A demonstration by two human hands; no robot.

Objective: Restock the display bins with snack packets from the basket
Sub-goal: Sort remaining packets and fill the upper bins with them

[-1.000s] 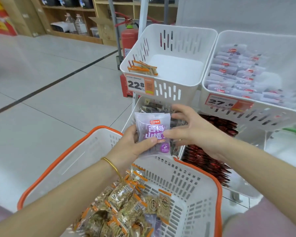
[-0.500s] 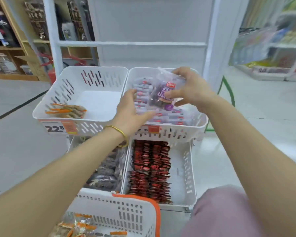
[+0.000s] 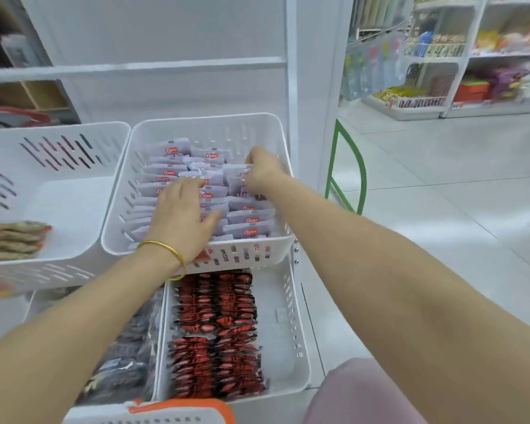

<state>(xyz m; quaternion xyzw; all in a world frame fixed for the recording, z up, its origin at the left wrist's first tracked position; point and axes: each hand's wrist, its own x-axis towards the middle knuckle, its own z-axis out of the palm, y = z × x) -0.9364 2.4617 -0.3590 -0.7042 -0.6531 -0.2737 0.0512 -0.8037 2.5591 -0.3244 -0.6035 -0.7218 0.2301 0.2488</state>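
The upper white display bin [image 3: 276,240] is filled with rows of pale purple snack packets [image 3: 248,220]. My left hand [image 3: 181,215] rests flat on the packets in the middle of the bin, fingers straight and spread. Towards the bin's back right corner, my right hand [image 3: 262,171] has its fingers curled down round a purple snack packet [image 3: 240,189] standing among the others. Only the orange rim of the white basket [image 3: 181,407] shows at the bottom edge; its contents are out of view.
To the left, another white bin [image 3: 74,194] holds a few orange-brown packets [image 3: 13,240]. Below are a bin of red packets [image 3: 218,332] and a bin of dark packets [image 3: 126,356]. A green frame [image 3: 360,179] and tiled floor lie right; stocked shelves stand behind.
Both hands moved down from above the bin into it. The purple packet that my right hand held up now sits among the other packets, and my left hand lies flat on them.
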